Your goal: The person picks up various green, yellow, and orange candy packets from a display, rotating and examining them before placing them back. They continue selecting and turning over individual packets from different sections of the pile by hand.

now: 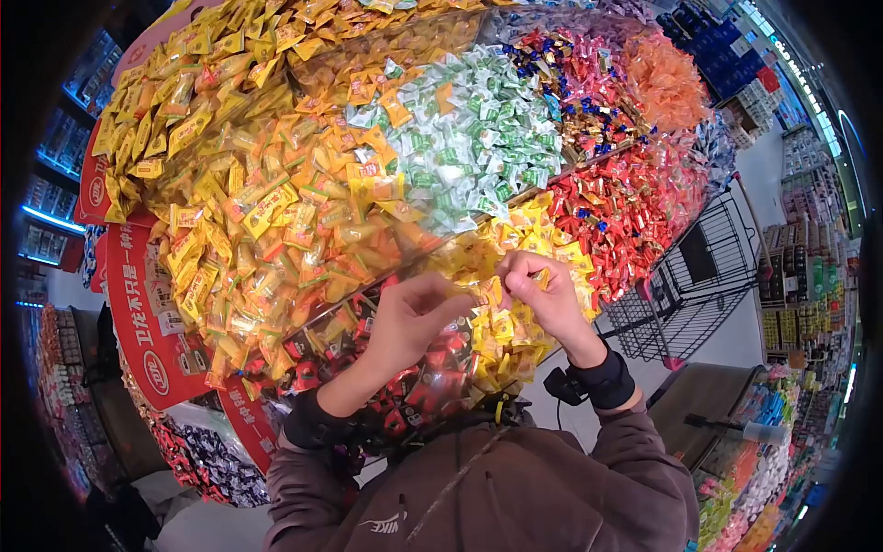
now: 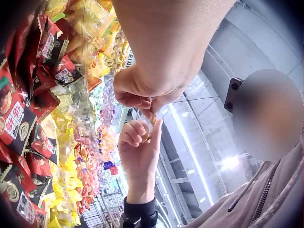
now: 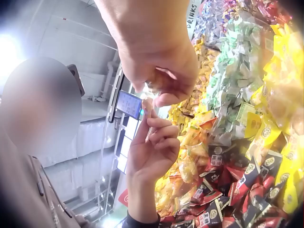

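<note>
Both hands meet above the candy bins, fingertips close together. My left hand pinches between thumb and fingers at one side of a small golden-brown wrapped candy. From the other side my right hand pinches at it, its remaining fingers curled in. Most of the candy is hidden by the fingertips. Beneath the left hand lie red-and-black wrapped candies; yellow wrapped candies are heaped under the right hand.
Green-and-white candies, orange-yellow packets and red candies fill neighbouring bins, split by clear dividers. A black wire shopping cart stands at the right. A red printed banner runs along the display's left side.
</note>
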`<act>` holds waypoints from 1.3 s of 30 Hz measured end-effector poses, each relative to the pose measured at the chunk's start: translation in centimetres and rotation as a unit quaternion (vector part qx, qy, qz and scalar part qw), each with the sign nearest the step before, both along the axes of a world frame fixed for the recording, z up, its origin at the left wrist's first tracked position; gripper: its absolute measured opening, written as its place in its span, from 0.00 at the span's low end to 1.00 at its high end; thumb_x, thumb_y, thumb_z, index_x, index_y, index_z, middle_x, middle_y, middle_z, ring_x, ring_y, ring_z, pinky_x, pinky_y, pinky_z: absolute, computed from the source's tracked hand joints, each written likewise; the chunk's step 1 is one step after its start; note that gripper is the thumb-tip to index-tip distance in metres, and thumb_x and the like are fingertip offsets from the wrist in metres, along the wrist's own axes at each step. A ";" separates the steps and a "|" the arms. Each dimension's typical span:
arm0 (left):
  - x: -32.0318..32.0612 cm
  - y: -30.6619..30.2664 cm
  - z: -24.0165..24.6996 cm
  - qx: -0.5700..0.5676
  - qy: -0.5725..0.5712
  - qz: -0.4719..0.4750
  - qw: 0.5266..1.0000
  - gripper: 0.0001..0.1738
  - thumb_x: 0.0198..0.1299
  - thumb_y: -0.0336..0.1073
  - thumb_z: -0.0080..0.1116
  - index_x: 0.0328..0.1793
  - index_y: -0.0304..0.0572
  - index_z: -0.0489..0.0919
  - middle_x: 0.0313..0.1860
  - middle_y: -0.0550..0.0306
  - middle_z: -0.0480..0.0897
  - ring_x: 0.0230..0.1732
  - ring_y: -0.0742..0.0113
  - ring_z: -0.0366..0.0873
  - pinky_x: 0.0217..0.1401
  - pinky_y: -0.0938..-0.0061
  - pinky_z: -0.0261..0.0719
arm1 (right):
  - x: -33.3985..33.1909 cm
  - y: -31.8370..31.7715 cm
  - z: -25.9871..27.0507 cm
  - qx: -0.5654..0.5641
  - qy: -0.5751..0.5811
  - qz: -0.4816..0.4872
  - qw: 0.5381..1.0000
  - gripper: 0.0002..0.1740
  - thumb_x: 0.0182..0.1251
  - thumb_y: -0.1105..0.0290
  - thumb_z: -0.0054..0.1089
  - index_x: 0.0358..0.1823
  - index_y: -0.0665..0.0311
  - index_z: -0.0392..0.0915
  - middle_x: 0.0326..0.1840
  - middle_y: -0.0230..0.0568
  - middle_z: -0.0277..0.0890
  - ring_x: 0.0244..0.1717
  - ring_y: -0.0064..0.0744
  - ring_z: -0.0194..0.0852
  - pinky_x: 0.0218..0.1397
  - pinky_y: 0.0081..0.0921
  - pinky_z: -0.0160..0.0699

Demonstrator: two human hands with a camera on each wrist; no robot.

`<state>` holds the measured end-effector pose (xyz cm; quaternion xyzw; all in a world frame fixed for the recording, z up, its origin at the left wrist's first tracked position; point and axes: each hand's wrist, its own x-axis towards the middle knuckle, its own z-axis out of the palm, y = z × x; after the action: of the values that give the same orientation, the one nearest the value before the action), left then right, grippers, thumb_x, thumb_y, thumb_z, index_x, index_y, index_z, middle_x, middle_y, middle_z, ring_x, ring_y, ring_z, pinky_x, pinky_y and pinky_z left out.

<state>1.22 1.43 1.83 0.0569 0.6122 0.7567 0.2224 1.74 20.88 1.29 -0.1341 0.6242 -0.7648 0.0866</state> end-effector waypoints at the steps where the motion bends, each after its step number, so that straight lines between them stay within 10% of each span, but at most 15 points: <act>1: 0.0 0.0 0.0 0.004 -0.008 -0.004 1.000 0.07 0.52 0.33 0.60 0.30 0.37 0.76 0.20 0.71 0.72 0.21 0.88 0.62 0.21 0.90 0.60 | 0.2 -0.1 0.2 0.037 -0.001 0.026 0.999 0.10 0.63 0.69 0.50 0.25 0.65 0.67 0.28 0.35 0.70 0.25 0.19 0.68 0.30 0.17 0.67; 14: -0.1 -0.1 -0.3 -0.039 0.015 -0.032 0.999 0.09 0.55 0.34 0.57 0.33 0.35 0.77 0.24 0.68 0.75 0.23 0.87 0.65 0.24 0.89 0.63 | 0.6 -0.9 1.6 0.178 -0.010 -0.007 0.984 0.11 0.62 0.67 0.52 0.24 0.66 0.71 0.17 0.31 0.68 0.23 0.18 0.66 0.30 0.18 0.63; 39: -0.4 -0.4 0.1 -0.015 -0.003 -0.035 0.999 0.09 0.57 0.36 0.53 0.33 0.36 0.78 0.24 0.67 0.76 0.23 0.86 0.65 0.23 0.89 0.61 | 1.3 -1.0 0.9 0.066 -0.050 -0.042 0.996 0.11 0.64 0.71 0.47 0.23 0.65 0.69 0.16 0.29 0.68 0.19 0.14 0.64 0.24 0.13 0.62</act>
<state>0.83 1.01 1.90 0.0728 0.6206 0.7391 0.2515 3.03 19.88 2.17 -0.0633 0.6729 -0.7309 0.0947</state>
